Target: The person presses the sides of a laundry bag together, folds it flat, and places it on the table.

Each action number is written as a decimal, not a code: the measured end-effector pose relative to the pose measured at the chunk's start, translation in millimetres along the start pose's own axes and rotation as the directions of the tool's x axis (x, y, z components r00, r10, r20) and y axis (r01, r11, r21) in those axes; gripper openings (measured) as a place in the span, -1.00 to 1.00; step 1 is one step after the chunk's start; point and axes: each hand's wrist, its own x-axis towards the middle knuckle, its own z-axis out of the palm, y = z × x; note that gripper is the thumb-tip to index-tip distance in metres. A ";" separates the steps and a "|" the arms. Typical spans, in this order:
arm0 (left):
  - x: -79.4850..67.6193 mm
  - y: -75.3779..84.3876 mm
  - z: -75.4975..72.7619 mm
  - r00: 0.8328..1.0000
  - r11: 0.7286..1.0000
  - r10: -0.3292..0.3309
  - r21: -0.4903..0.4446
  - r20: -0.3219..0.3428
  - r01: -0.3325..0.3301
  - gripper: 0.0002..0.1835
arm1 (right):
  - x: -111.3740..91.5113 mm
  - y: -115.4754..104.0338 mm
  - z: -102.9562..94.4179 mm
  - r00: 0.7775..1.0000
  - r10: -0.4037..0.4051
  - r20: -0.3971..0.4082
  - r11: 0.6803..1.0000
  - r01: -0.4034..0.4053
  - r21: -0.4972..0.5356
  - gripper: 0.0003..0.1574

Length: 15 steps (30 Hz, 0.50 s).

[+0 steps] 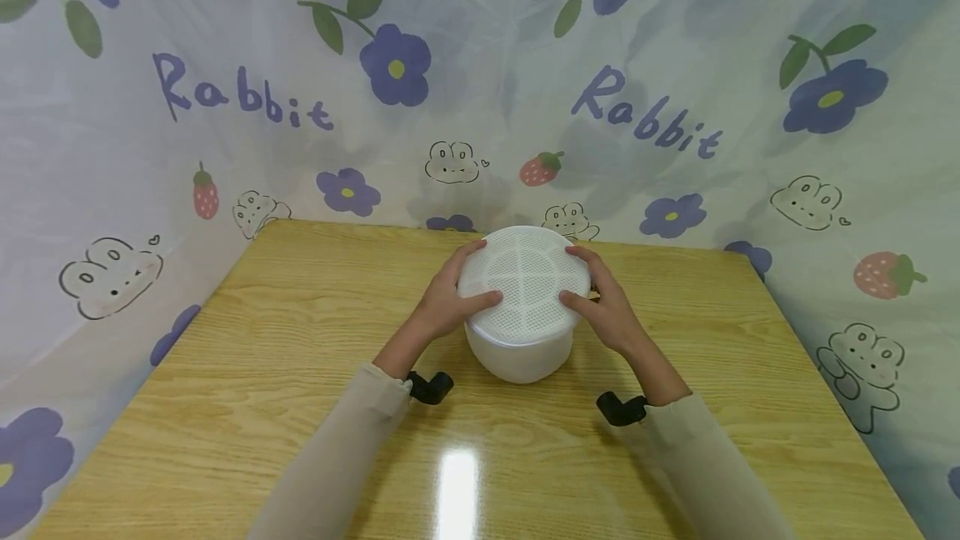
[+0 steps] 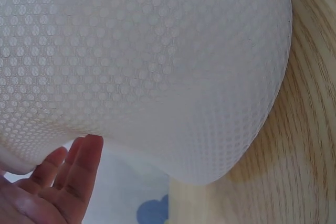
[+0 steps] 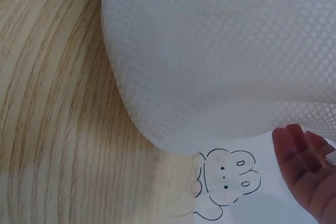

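Both hands hold a round, drum-shaped white mesh laundry bag (image 1: 523, 323) between them. The left hand (image 1: 450, 298) grips the left edge of its round top and the right hand (image 1: 609, 308) grips the right edge; each thumb lies across the top panel, with the fingers round the far side. Between the thumbs, a cross of smooth bands divides the mesh top. Below the grip, the wall bulges and curves inward towards the table; whether the base rests on the wood or hangs just over it is hard to tell from this angle.

The step in hand appears to be steadying or handling the bag by its rim. The next move probably calls for an even two-handed hold, since the soft wall could buckle under a squeeze. The bag is the one container here, and its contents are hidden by the mesh.

Just behind the grip, a black wrist mount (image 1: 431, 387) shows at each beige cuff (image 1: 384, 386). Around the bag spreads a wood-grain table (image 1: 300, 332); beyond it hangs a curtain (image 1: 480, 40) printed with rabbits, strawberries, purple flowers and the word "Rabbit".
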 end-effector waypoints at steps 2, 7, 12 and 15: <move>0.3 0.1 0.4 1.000 1.000 -0.003 0.004 0.000 0.003 -0.09 | 0.5 0.0 0.0 1.000 0.007 -0.001 1.000 -0.007 -0.004 -0.21; 1.8 0.0 1.8 1.000 1.000 -0.002 0.000 0.006 0.002 -0.09 | 1.6 0.2 1.0 1.000 0.012 0.004 1.000 -0.012 0.017 -0.20; 2.8 0.5 3.1 1.000 1.000 -0.003 -0.023 0.012 0.003 -0.09 | 2.4 1.1 2.7 0.999 0.033 0.006 0.998 -0.033 0.047 -0.18; 3.4 0.3 4.1 1.000 1.000 0.000 -0.024 0.009 0.000 -0.10 | 3.0 2.0 3.4 0.999 0.042 0.006 0.997 -0.042 0.067 -0.16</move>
